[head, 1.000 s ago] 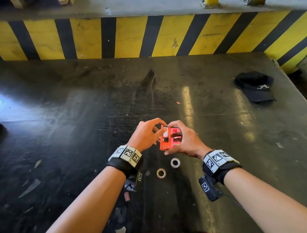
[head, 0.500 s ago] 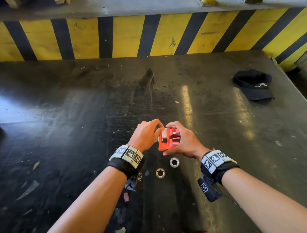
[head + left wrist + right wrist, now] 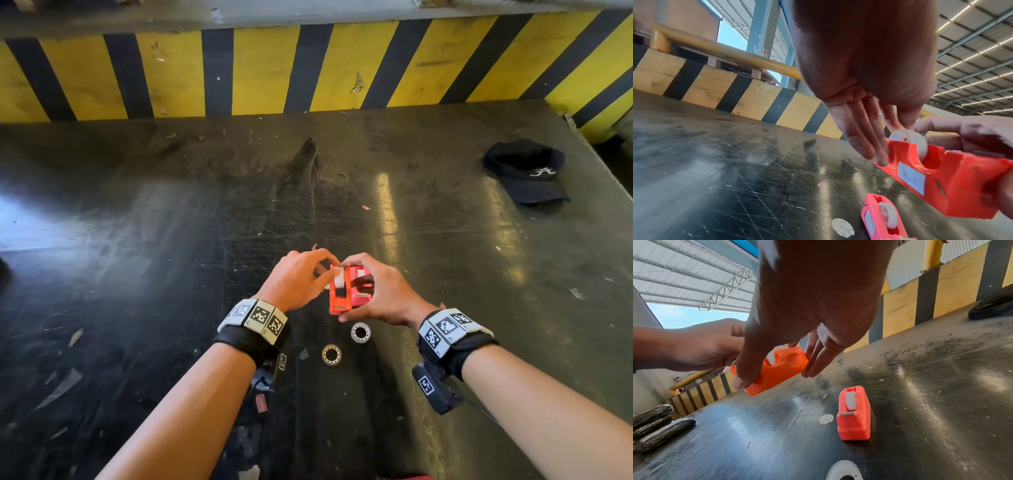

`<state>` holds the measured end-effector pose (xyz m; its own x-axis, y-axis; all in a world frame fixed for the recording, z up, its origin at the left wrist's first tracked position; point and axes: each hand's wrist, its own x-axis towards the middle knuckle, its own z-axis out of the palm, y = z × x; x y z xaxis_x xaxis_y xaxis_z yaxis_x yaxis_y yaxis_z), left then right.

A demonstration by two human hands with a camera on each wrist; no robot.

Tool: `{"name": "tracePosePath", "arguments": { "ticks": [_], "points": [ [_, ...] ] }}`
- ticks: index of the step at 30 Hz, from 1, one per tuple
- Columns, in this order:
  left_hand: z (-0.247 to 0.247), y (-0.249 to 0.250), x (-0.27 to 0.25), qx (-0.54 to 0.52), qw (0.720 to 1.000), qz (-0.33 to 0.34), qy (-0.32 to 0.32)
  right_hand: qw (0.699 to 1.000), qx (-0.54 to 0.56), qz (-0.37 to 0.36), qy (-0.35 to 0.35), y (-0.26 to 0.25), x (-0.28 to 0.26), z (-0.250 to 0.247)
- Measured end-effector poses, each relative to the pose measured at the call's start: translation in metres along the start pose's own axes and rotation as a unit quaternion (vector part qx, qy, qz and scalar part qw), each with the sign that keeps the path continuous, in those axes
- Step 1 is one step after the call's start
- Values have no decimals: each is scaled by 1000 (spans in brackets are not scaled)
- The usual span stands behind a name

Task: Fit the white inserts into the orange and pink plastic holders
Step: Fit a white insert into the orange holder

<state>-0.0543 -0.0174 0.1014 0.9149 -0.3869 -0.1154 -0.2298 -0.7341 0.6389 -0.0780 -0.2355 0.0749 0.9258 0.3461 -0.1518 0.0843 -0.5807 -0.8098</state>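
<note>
The orange holder (image 3: 339,294) is off the tabletop (image 3: 171,274), gripped by our right hand (image 3: 383,294); our left hand (image 3: 298,281) pinches the white insert (image 3: 339,278) in its slot. The pink holder (image 3: 855,413), insert fitted, stands below.

The orange holder (image 3: 777,369) is tilted above the tabletop, a white insert (image 3: 910,138) half-seated in its slot. The pink holder (image 3: 856,413) stands below, its insert (image 3: 850,400) seated.
</note>
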Motion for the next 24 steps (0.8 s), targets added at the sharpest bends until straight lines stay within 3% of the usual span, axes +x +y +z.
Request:
{"name": "tracePosePath", "arguments": {
  "ticks": [8, 18, 24],
  "points": [
    [-3, 3, 2, 44, 999, 4, -11, 1000, -17, 6, -9, 1, 1, 6],
    [7, 7, 2, 207, 977, 22, -33, 999, 10, 17, -26, 7, -3, 13],
    [11, 9, -1, 214, 976, 5, -41, 999, 12, 14, -27, 11, -1, 12]
  ]
}}
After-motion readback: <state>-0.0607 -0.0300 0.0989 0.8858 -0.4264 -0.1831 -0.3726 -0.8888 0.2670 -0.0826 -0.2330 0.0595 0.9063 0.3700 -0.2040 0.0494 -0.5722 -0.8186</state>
